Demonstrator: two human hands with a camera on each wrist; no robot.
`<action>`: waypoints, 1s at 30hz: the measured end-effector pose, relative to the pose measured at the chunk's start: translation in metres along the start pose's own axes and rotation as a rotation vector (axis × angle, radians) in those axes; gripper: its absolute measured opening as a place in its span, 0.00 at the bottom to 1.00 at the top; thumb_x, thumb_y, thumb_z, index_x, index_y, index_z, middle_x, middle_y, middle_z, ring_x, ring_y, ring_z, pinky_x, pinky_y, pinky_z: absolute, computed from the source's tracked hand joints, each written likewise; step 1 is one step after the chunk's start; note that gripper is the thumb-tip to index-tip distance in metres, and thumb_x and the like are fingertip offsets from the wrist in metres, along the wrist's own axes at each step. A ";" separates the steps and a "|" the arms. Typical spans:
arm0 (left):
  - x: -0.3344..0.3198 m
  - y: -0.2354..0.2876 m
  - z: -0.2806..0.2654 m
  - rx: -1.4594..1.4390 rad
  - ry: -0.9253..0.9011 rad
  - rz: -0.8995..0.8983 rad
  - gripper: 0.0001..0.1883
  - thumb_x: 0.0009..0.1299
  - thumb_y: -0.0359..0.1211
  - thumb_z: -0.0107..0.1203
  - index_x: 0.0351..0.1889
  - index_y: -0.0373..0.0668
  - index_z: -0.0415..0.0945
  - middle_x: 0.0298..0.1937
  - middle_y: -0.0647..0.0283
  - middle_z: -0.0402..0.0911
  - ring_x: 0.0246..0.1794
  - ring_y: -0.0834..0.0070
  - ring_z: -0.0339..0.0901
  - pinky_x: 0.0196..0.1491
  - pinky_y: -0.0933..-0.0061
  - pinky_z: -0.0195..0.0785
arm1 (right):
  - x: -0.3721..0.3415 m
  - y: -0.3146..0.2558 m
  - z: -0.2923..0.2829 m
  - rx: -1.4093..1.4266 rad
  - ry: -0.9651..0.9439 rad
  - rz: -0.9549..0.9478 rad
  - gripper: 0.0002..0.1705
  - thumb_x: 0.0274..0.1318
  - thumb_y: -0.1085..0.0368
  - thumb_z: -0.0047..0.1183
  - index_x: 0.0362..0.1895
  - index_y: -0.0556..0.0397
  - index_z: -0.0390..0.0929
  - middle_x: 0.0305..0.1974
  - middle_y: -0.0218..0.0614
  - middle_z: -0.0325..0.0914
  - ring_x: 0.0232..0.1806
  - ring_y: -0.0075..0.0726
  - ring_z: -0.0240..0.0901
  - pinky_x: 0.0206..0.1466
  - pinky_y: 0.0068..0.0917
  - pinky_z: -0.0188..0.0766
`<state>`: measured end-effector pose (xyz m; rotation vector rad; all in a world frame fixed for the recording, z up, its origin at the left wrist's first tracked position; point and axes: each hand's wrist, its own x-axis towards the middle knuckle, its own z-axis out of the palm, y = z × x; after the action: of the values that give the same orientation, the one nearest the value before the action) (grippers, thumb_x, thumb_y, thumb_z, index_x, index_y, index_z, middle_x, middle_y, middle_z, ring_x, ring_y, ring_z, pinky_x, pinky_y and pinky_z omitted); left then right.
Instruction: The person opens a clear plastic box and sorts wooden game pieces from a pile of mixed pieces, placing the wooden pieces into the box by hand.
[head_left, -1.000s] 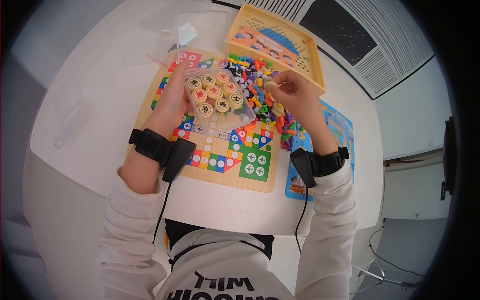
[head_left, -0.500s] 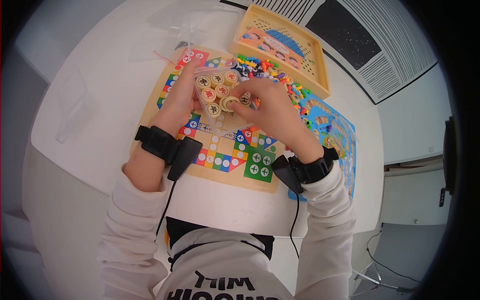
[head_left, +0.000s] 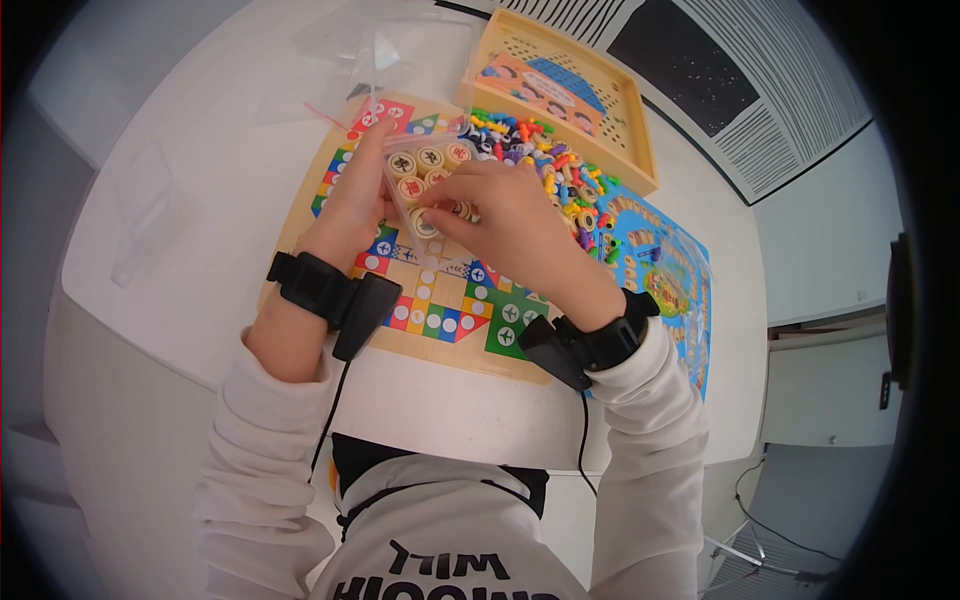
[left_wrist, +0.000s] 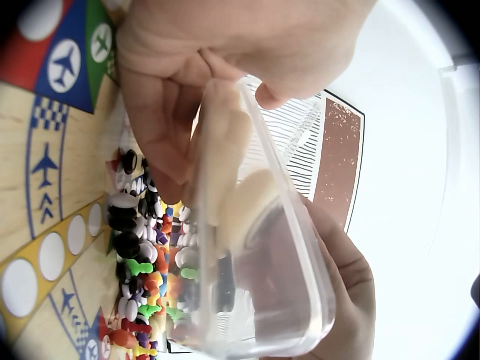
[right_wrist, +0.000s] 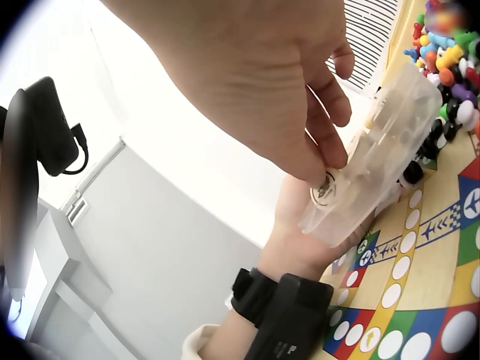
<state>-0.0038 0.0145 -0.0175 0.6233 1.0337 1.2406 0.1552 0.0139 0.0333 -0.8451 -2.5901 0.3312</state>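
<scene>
My left hand grips a clear plastic box by its left side, the thumb along the rim and the fingers underneath. Several round wooden Chinese chess pieces with red or black characters stand in the box. My right hand reaches over the box from the right and covers part of the pieces. Its thumb and fingertips pinch a Chinese chess piece near the box's near-left corner. In the left wrist view the box tilts across the picture, and some pieces show through its wall.
Beneath the box lies a wooden board with a colourful airplane game. Beyond it are a heap of small coloured pieces and a wooden tray holding an orange booklet. A blue game board is at the right.
My right hand has moved left from over the heap into the box, carrying a chess piece, then further toward its near-left corner. The left hand keeps holding the box, shifted slightly right.
</scene>
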 end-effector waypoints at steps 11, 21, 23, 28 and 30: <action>0.003 -0.002 0.001 -0.029 0.016 0.012 0.29 0.67 0.56 0.33 0.48 0.42 0.70 0.41 0.61 0.78 0.40 0.75 0.77 0.43 0.70 0.68 | -0.010 0.003 -0.008 -0.066 0.034 -0.092 0.08 0.42 0.61 0.59 0.28 0.44 0.74 0.28 0.26 0.72 0.31 0.29 0.68 0.37 0.28 0.50; 0.001 -0.002 0.002 0.011 0.080 0.025 0.29 0.66 0.57 0.34 0.48 0.42 0.70 0.40 0.61 0.79 0.39 0.76 0.77 0.42 0.71 0.68 | -0.011 0.011 -0.006 -0.119 0.032 -0.039 0.09 0.41 0.61 0.59 0.29 0.43 0.74 0.29 0.25 0.71 0.33 0.28 0.68 0.39 0.28 0.51; 0.001 -0.002 0.003 0.009 0.081 0.031 0.30 0.66 0.57 0.34 0.48 0.42 0.69 0.39 0.61 0.79 0.38 0.75 0.77 0.42 0.71 0.69 | -0.012 0.014 -0.006 -0.106 0.070 -0.049 0.07 0.42 0.62 0.56 0.29 0.43 0.74 0.28 0.26 0.70 0.33 0.31 0.69 0.39 0.31 0.53; 0.001 -0.001 0.002 0.019 0.080 0.012 0.28 0.67 0.56 0.35 0.50 0.43 0.67 0.43 0.62 0.77 0.41 0.75 0.76 0.43 0.72 0.69 | -0.013 0.014 -0.011 -0.108 0.008 0.045 0.07 0.43 0.61 0.56 0.29 0.42 0.75 0.27 0.26 0.70 0.33 0.32 0.69 0.38 0.32 0.53; 0.002 -0.003 0.002 0.018 0.089 0.029 0.30 0.66 0.57 0.34 0.48 0.42 0.69 0.39 0.61 0.78 0.38 0.75 0.77 0.42 0.71 0.69 | -0.011 0.014 -0.010 -0.085 0.015 0.049 0.06 0.43 0.60 0.56 0.29 0.42 0.75 0.27 0.25 0.70 0.33 0.32 0.69 0.38 0.32 0.53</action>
<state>-0.0009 0.0159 -0.0195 0.6036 1.1143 1.2953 0.1749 0.0189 0.0340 -0.9383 -2.5890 0.2295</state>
